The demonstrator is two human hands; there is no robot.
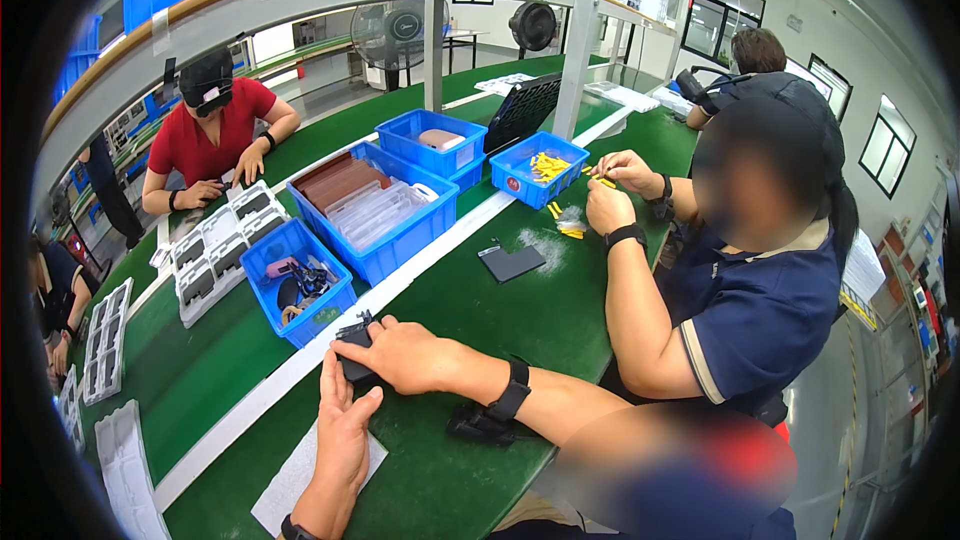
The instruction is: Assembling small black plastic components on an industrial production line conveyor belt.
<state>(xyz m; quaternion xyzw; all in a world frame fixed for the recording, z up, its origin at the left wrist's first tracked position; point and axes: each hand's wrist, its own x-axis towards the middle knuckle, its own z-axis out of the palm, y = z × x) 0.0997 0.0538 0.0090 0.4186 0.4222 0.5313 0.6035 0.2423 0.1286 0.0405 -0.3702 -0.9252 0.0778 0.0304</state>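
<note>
Low in the middle of the head view, a small black box-shaped device [358,368] with uneven parts along its far end is between my hands. My right hand [415,355] has its fingers bent over the top and right side of it. Along its left side lie the nearly straight fingers of my left hand [345,425], with the thumb by the near end. The device's underside is hidden. A white foam sheet [300,490] lies partly under my left forearm. Farther off, a flat dark grey piece [512,262] rests on the green bench [455,325].
A blue bin [335,312] of small dark parts stands just beyond my hands; a larger blue bin [390,255] holds brown and clear sheets. At right, a co-worker [760,270] handles yellow pieces beside a blue bin [510,178]. Across the bench, another person [215,130] works beside grey trays [195,310].
</note>
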